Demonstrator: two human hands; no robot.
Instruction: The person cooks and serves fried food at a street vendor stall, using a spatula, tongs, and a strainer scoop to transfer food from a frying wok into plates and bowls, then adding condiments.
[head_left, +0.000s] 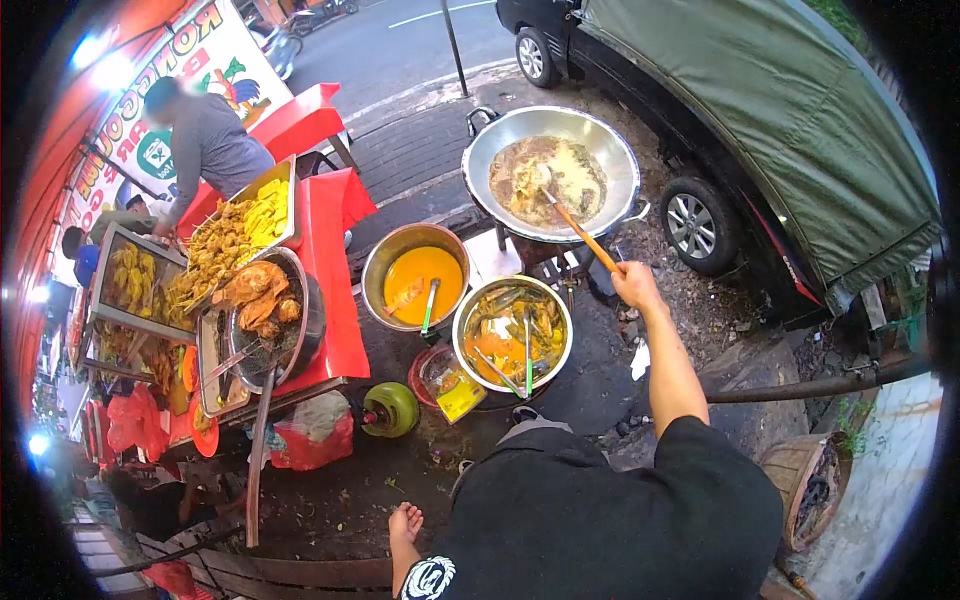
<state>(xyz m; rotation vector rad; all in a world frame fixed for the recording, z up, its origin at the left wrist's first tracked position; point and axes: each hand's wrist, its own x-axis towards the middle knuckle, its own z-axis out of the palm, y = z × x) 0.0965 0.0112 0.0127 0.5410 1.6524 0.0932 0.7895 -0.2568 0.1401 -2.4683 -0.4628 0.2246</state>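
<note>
My right hand is closed round the wooden handle of a long ladle. The ladle's metal head rests in bubbling oil with food, inside a wide metal wok. At the lower middle, my left hand hangs low beside my body, its fingers curled in, with nothing visible in them. Nearer me than the wok stand a pot of orange liquid and a basin with pieces in yellow-orange sauce and green-handled utensils.
A red-covered table at left holds a tray of fried food and a pan of fried chicken. A person stands behind it. A green gas cylinder sits on the ground; a covered vehicle is at right.
</note>
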